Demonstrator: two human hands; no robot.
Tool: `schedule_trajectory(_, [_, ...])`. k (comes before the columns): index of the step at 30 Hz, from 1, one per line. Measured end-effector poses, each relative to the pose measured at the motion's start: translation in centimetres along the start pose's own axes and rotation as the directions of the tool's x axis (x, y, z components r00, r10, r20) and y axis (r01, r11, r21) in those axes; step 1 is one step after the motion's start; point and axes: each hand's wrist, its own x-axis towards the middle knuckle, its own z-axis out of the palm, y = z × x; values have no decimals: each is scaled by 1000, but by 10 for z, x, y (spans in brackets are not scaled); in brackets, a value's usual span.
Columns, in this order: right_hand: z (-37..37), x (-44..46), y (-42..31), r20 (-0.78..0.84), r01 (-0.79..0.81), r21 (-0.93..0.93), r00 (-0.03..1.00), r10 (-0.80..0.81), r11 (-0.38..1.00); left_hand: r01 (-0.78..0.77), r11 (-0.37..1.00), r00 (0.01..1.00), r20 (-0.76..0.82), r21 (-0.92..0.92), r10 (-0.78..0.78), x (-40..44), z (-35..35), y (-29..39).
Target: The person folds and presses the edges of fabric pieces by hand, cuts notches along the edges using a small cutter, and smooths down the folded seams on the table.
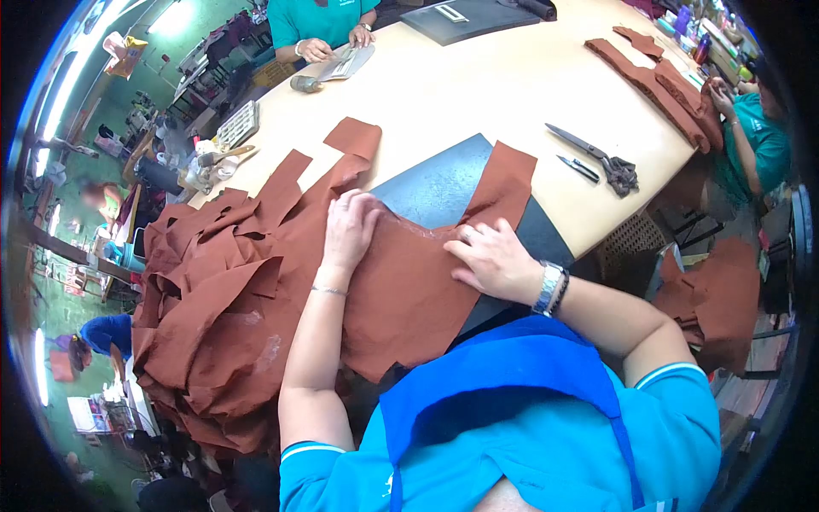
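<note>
A reddish-brown cut piece lies over the dark board at the table's near edge. My left hand rests on the upper left part of this piece, its fingers curled against the material. At the piece's upper right edge, my right hand has its thumb and fingers closed on the material, near the strip that extends up and away. A large heap of similar brown pieces lies to the left, touching the piece under my hands.
Large scissors and a small cutter lie right of the board. A brush and containers stand at the left edge. Co-workers' hands are at the far side; another person sits at right, beside stacked brown strips.
</note>
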Motion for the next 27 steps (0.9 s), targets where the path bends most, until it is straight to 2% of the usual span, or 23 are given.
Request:
schedule_trajectory(2, [5,-16,5,-48,-81,236,994,94,969,96,995,995,24,12,-96,-15,-2,-6])
schedule_trajectory(3, [6,-18,13,-37,-85,292,994,100,953,149,989,988,32,17,-149,-23,0,-5])
schedule_trajectory(5, [5,-12,33,-16,-85,395,995,100,915,178,972,981,46,154,-187,-39,0,13])
schedule_trajectory(6, [-1,-7,47,-79,-60,385,992,97,921,180,959,978,66,219,-199,-46,-1,30])
schedule_trajectory(7, [0,0,71,-90,-92,316,988,127,944,183,942,973,83,283,-214,-46,-5,47])
schedule_trajectory(8, [8,8,102,-195,-135,115,968,155,984,231,957,938,220,178,-267,-40,-17,62])
schedule_trajectory(9, [-16,24,110,-161,-301,-68,944,287,951,257,966,934,255,1,-249,-38,-22,69])
schedule_trajectory(11, [-27,34,119,-493,-288,-110,847,199,951,207,975,968,164,-78,-192,-38,-26,80])
schedule_trajectory(14, [-16,35,98,-340,-224,-1,917,210,975,79,982,975,193,173,-112,-54,-15,71])
schedule_trajectory(15, [-5,32,93,-212,-261,69,939,270,963,94,975,973,189,202,-133,-59,-13,78])
schedule_trajectory(17, [18,22,80,-132,-347,5,929,344,938,114,959,968,187,261,-166,-66,-15,102])
schedule_trajectory(18, [26,16,80,-120,-333,-14,937,329,943,103,968,960,233,227,-157,-68,-22,115])
schedule_trajectory(19, [32,11,80,-108,-316,-32,944,311,948,142,977,892,406,162,-197,-63,-37,133])
schedule_trajectory(21, [37,5,79,-87,-235,-57,969,229,970,252,960,726,634,117,-268,-47,-57,159])
schedule_trajectory(22, [34,1,82,-79,-170,-64,983,165,983,120,985,853,495,126,-167,-53,-49,151])
schedule_trajectory(23, [31,-1,84,-72,-104,-70,992,99,992,-12,987,939,342,157,-43,-62,-34,137])
schedule_trajectory(24, [20,-4,83,-21,-72,-77,997,70,994,-139,968,978,183,211,100,-68,-24,128])
schedule_trajectory(26, [-8,-4,82,79,-6,-95,997,13,996,-119,977,974,210,176,81,-80,-19,130])
schedule_trajectory(27, [-14,1,84,100,-29,-29,994,32,999,-110,981,971,227,157,73,-86,-17,133])
